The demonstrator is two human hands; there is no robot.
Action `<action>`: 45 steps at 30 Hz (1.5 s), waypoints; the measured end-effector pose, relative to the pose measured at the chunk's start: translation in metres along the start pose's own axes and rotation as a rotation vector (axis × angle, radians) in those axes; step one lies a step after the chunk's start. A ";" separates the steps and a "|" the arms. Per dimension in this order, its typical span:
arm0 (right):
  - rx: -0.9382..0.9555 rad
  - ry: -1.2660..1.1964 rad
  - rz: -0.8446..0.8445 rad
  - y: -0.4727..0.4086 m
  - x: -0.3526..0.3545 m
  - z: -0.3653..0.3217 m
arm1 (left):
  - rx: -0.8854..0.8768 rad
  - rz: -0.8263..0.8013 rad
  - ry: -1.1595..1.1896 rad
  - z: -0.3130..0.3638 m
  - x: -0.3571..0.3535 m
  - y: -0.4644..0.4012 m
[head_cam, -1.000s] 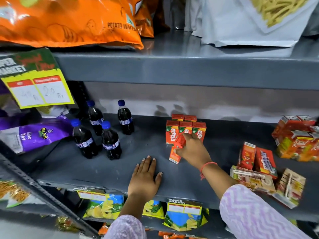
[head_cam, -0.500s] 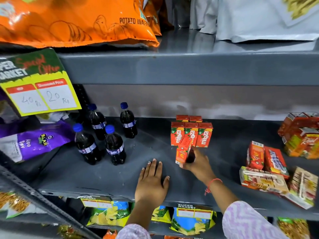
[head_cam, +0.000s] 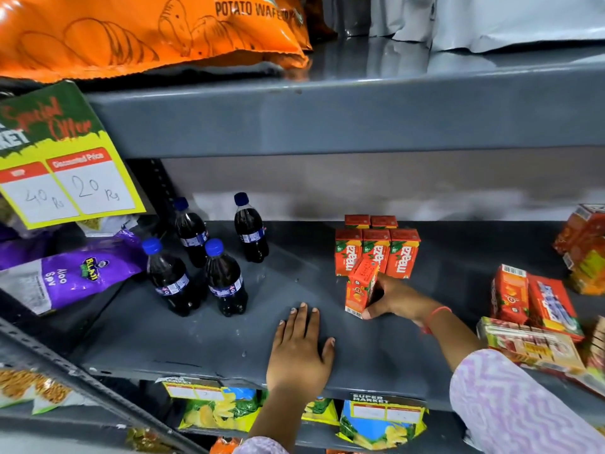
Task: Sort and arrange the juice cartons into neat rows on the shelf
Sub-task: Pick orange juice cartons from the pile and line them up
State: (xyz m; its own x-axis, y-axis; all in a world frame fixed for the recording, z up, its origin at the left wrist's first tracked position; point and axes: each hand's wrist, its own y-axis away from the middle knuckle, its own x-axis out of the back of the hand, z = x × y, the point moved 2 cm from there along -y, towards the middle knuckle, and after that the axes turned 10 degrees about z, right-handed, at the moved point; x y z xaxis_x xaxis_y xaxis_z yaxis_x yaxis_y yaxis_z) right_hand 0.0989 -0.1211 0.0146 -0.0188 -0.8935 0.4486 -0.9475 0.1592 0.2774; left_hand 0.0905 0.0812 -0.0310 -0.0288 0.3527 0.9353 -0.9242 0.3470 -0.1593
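Observation:
Three orange juice cartons (head_cam: 376,253) stand upright in a row on the grey shelf (head_cam: 229,322), with two more cartons (head_cam: 370,221) behind them. My right hand (head_cam: 396,299) grips another orange carton (head_cam: 360,288), nearly upright, just in front of that row with its base near the shelf. My left hand (head_cam: 299,352) lies flat on the shelf with fingers spread, left of the held carton. Two loose cartons (head_cam: 530,296) lie on their backs to the right, and a mixed carton pile (head_cam: 582,247) sits at the far right.
Several dark cola bottles (head_cam: 209,257) stand at the left of the shelf. A purple snack bag (head_cam: 72,273) and a yellow price sign (head_cam: 62,165) are further left. Flat carton packs (head_cam: 530,345) lie at the right front. The upper shelf (head_cam: 327,119) carries an orange wafer bag.
My right hand has drawn the carton back from the row and turned it from tilted to nearly upright. My left hand has stayed flat on the shelf.

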 end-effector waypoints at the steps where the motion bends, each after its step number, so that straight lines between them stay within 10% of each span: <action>1: 0.004 0.007 0.009 -0.001 0.000 0.000 | -0.019 0.041 0.020 0.000 -0.001 -0.001; 10: 0.100 0.042 0.338 0.008 -0.008 0.004 | -0.033 0.052 -0.033 0.000 -0.002 -0.002; 24: 0.049 0.029 0.394 0.034 -0.003 0.001 | -0.025 -0.021 -0.099 0.003 -0.003 -0.002; 38: -0.247 0.650 0.966 0.093 0.125 0.058 | 0.073 0.016 -0.051 0.085 -0.027 0.008; 45: -0.330 0.654 0.809 0.089 0.120 0.069 | 0.075 0.019 -0.082 0.086 -0.025 0.007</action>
State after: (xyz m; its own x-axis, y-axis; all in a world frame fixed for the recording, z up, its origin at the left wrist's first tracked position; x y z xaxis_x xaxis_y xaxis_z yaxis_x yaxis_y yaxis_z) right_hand -0.0092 -0.2429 0.0347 -0.3314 -0.0930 0.9389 -0.5969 0.7913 -0.1323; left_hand 0.0517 0.0000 -0.0282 -0.0748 0.2854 0.9555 -0.9492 0.2734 -0.1560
